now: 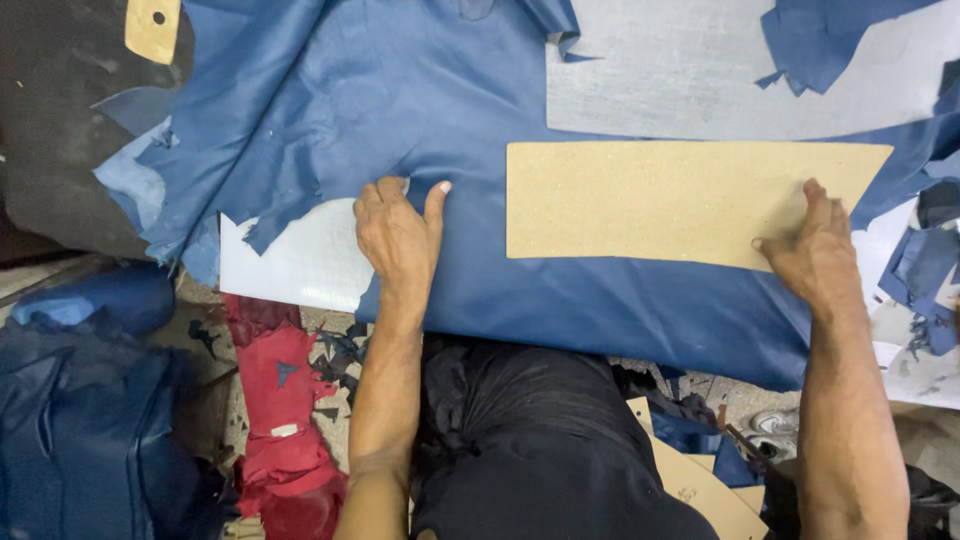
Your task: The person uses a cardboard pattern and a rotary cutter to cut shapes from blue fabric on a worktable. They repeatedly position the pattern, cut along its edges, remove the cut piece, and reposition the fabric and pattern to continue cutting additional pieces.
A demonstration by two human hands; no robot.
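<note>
Leather is what we have under both hands: a large blue hide (430, 110) spread across the pale work surface (700, 80), with a long tan cardboard pattern (660, 200) lying flat on it toward the right. Our left hand (400, 235) rests open, palm down and fingers spread, on the bare leather just left of the pattern, apart from its edge. Our right hand (815, 250) sits on the pattern's lower right corner, fingers flat on the card and gripping nothing. To place a pattern like this well, we judge that the hide should lie smooth beneath the whole card, so the left palm does best pressing outward against any ripple while the right pins the card without letting it pivot. We would keep all four edges inside sound leather, clear of the ragged cut margin (280, 215) at the left and the hide's lower border. Pressure should fall straight down; a sideways push could drag the soft skin and skew the outline. Blue offcuts (820, 40) lie above, a red roll (285, 420) below left.
</note>
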